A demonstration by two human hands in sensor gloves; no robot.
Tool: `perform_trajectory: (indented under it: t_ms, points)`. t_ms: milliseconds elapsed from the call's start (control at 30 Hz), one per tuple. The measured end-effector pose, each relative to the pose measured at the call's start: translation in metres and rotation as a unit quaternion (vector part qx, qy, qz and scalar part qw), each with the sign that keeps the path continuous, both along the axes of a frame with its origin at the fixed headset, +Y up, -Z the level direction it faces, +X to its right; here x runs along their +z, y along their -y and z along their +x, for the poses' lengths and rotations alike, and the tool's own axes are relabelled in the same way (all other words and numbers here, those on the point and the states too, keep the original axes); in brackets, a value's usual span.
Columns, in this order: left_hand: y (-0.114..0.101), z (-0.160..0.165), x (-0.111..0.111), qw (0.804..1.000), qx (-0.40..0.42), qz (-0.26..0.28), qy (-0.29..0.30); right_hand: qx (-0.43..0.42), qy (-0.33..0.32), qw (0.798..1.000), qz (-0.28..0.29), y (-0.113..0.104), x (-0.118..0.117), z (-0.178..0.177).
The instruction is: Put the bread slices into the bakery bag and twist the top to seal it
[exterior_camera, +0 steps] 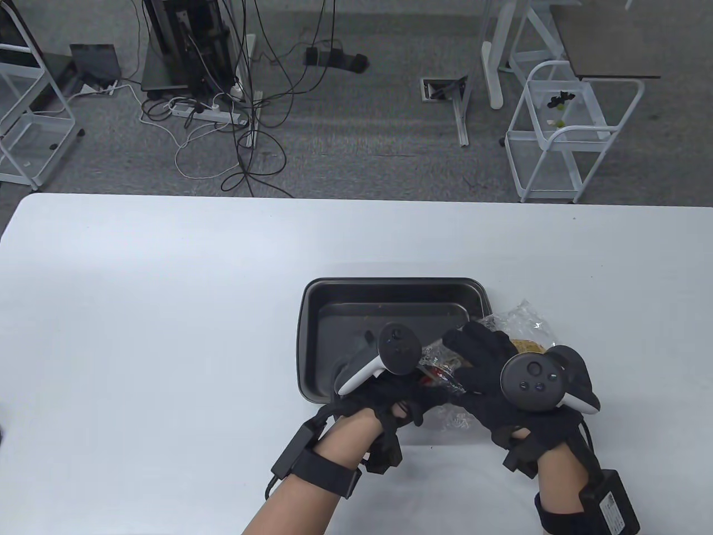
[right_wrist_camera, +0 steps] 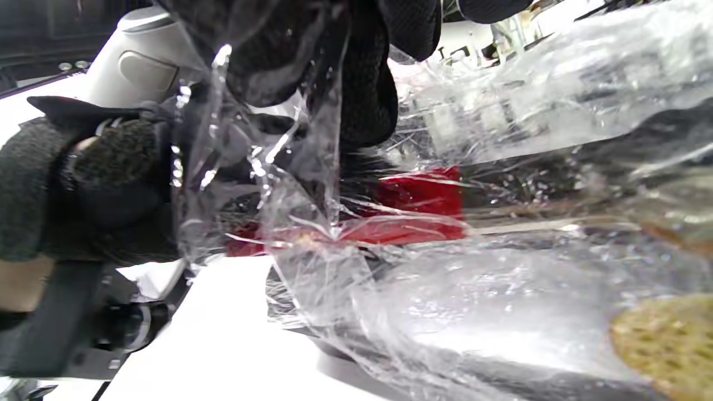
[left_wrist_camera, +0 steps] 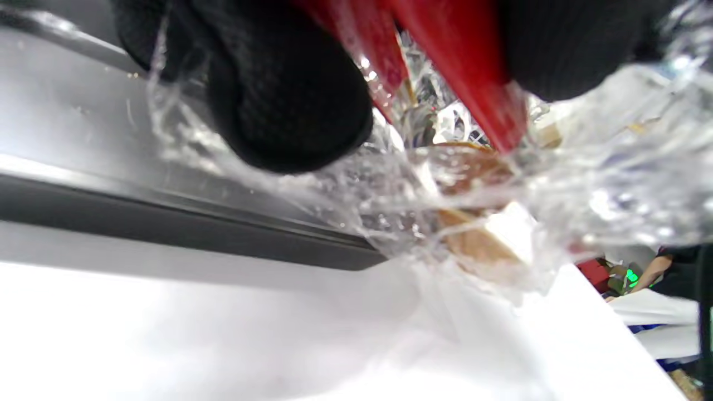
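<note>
A clear plastic bakery bag (exterior_camera: pixel 515 323) with a red printed band (right_wrist_camera: pixel 423 209) lies over the near right corner of the black tray (exterior_camera: pixel 334 312). Brown bread slices (exterior_camera: pixel 526 346) show through the plastic, also in the left wrist view (left_wrist_camera: pixel 473 245) and the right wrist view (right_wrist_camera: pixel 663 340). My left hand (exterior_camera: pixel 398 398) grips the bag's gathered open end; its fingers (left_wrist_camera: pixel 289 106) curl round the crinkled plastic. My right hand (exterior_camera: pixel 482 365) closes over the bag just beside it, with its fingers (right_wrist_camera: pixel 362 83) wrapped in the film.
The black tray holds only crumbs and sits mid-table on the white table (exterior_camera: pixel 167 312). Beyond the far table edge stand white wire carts (exterior_camera: pixel 562 134) and tangled cables (exterior_camera: pixel 223 111) on the grey floor.
</note>
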State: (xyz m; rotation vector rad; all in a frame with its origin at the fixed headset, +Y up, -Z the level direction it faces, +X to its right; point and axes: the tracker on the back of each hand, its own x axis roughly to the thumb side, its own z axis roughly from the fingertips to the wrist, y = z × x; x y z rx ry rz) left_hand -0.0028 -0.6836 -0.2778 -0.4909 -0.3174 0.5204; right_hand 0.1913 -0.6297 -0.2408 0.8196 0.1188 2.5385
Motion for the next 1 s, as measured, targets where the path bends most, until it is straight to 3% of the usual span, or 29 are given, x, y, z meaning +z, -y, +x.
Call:
perform_trajectory:
  t_ms: [533, 867, 1000]
  points:
    - [-0.032, -0.064, 0.039, 0.997, -0.035, 0.062, -0.005, 0.026, 0.080, 0.995, 0.050, -0.006, -0.001, 0.017]
    - [-0.037, -0.138, 0.082, 0.990, -0.057, 0.124, -0.032, 0.035, 0.099, 0.993, 0.057, -0.005, -0.002, 0.021]
    - [-0.039, -0.170, 0.090, 0.983, -0.085, 0.147, -0.064, 0.037, 0.101, 0.993, 0.057, -0.005, -0.003, 0.021]
